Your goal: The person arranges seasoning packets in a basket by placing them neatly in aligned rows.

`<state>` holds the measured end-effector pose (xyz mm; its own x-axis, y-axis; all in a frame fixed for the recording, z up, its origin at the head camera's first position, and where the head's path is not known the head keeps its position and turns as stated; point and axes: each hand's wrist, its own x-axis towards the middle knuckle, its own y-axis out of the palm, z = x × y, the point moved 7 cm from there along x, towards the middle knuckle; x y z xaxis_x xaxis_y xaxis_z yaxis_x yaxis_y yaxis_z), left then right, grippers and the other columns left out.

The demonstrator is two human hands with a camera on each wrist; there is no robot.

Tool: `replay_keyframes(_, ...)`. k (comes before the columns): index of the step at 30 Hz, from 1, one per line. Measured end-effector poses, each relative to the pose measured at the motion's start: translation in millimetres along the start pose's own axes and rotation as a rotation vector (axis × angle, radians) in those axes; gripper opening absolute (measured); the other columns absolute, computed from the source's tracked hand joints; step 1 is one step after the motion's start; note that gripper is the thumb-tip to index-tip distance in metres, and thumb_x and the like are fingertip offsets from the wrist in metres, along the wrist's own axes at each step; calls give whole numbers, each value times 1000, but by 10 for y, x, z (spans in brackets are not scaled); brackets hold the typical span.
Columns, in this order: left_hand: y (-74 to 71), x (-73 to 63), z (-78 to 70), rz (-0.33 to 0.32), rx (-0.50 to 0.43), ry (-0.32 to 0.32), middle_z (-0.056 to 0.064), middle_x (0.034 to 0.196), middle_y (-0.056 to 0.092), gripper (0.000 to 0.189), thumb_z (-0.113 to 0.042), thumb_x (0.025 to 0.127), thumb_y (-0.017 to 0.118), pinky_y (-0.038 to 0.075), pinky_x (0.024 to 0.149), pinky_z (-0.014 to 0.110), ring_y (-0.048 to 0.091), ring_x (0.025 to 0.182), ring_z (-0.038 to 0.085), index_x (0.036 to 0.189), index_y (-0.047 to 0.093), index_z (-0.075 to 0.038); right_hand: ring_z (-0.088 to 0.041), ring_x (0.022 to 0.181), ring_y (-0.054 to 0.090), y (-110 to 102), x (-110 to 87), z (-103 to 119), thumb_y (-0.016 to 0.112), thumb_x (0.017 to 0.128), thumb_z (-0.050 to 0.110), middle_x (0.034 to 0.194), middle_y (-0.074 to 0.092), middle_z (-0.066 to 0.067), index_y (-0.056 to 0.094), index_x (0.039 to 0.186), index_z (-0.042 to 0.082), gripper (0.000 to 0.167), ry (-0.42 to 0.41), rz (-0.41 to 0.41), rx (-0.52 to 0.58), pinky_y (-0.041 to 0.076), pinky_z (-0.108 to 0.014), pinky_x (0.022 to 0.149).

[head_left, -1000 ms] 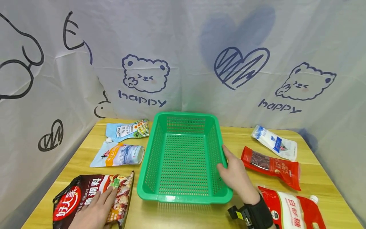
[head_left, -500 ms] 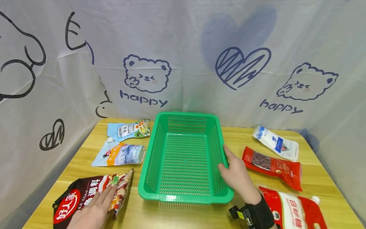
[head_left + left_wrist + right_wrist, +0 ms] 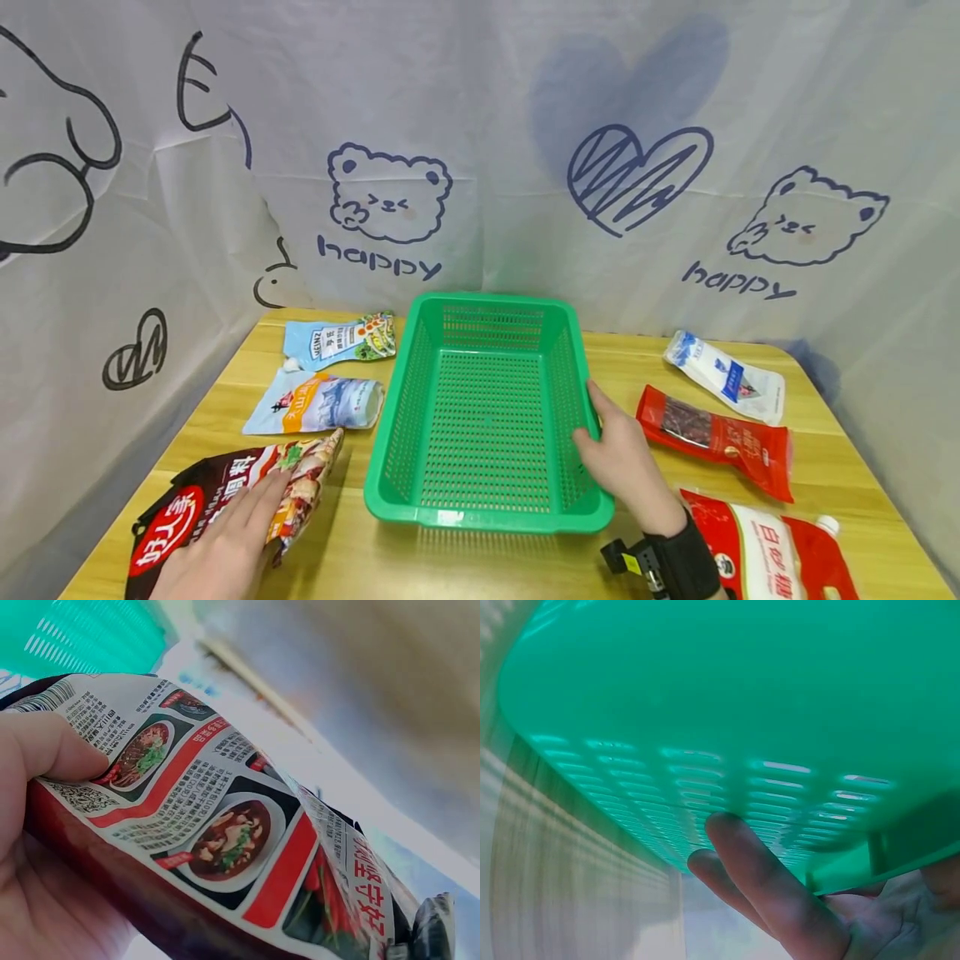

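My left hand (image 3: 225, 533) grips a dark red seasoning packet (image 3: 171, 527) at the front left, fingers flat across its printed front. In the left wrist view the thumb (image 3: 64, 750) presses the packet's back, which carries dish pictures and small print. The packet is tilted, its right end raised over the table. My right hand (image 3: 618, 454) holds the right rim of a green plastic basket (image 3: 450, 518), thumb over the inside. From the right wrist view, two fingers (image 3: 761, 877) lie against the basket's slotted outer wall. Nothing lies in the basket.
Left of the basket lie a light blue Heinz pouch (image 3: 330, 340) and a blue-and-orange pouch (image 3: 311, 404). On the right are a white-and-blue pouch (image 3: 727, 379), a red packet with a window (image 3: 720, 437) and a red-and-white spouted pouch (image 3: 772, 542). A printed cloth (image 3: 517, 167) stands behind the table.
The seasoning packet's right end has tipped up and moved slightly away from me, the left hand turning with it. The right hand and basket hold their place; the view shifts slightly.
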<state>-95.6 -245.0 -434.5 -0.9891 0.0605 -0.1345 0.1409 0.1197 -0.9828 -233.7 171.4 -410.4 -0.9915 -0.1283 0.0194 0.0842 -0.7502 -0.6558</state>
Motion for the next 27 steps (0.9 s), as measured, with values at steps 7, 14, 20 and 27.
replay_keyframes(7, -484, -57, -242, -475, 30, 183, 18, 144, 59, 81, 6, 80, 72, 52, 44, 42, 63, 123, 40, 154, 42, -8, -17, 51, 55, -10, 5, 13, 58, 98, 6, 159, 36, -32, 23, 163, -1, 75, 2, -1, -5, 50, -32, 49)
replay_keyframes(14, -854, 92, -456, -673, -18, 264, 16, 144, 61, 78, 10, 77, 68, 44, 37, 40, 63, 123, 40, 150, 50, -6, -16, 50, 50, 5, 4, 3, 58, 98, 7, 161, 36, -30, 23, 164, 0, 75, 0, -2, -19, 49, -31, 50)
replay_keyframes(20, -1049, 223, -697, -782, 3, 378, 17, 142, 62, 78, 18, 73, 71, 28, 35, 26, 65, 121, 39, 146, 52, -1, -15, 45, 45, 20, 0, 1, 57, 97, 6, 157, 39, -33, 23, 164, 1, 76, -1, -1, -10, 46, -30, 45)
replay_keyframes(27, -1188, 392, -960, -863, -14, 457, 20, 139, 64, 77, 21, 71, 72, 39, 34, 31, 67, 118, 41, 143, 54, 2, -14, 44, 41, 8, -12, 9, 56, 98, 6, 155, 42, -34, 22, 164, 1, 75, 12, -7, 2, 43, -29, 44)
